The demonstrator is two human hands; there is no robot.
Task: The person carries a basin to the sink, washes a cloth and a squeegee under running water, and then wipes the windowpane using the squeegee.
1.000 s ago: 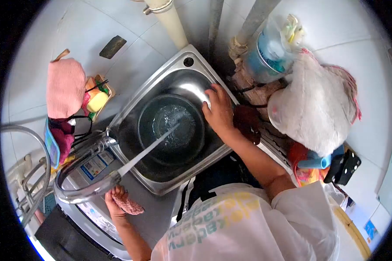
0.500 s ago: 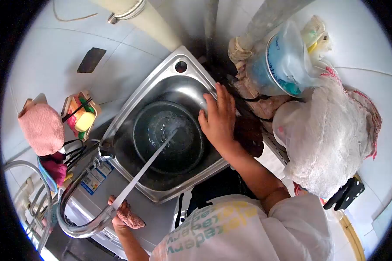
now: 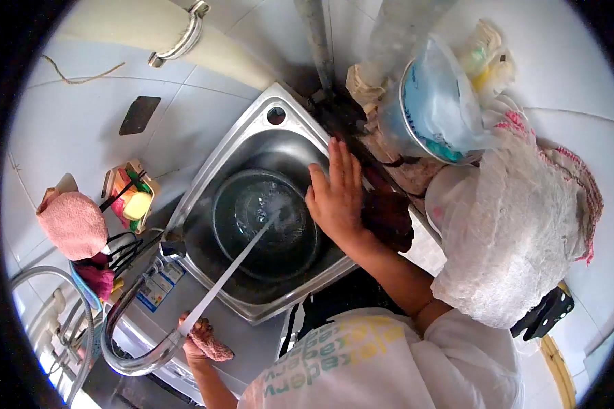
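Observation:
A stream of water runs from the curved metal faucet (image 3: 140,361) into a dark round basin (image 3: 266,225), which sits inside the steel sink (image 3: 280,109). My left hand (image 3: 196,339) is closed around a pink cloth (image 3: 213,345) beside the faucet's mouth, above a grey lidded surface. Over the sink's right rim rests my right hand (image 3: 338,198), its fingers extended and nothing in it. A dark red item (image 3: 389,221) lies just right of that hand.
A blue bucket (image 3: 423,116) with a plastic bag and a large whitish mesh bag (image 3: 512,232) stand at the right. On the left wall hang a pink cloth (image 3: 73,225) and a small holder with a yellow sponge (image 3: 138,205). A pipe (image 3: 164,31) crosses the top.
The view has shifted, so the wall pipe looks larger and the sink sits slightly lower. The fingers of my right hand are straighter and closer together. My left hand still holds the cloth.

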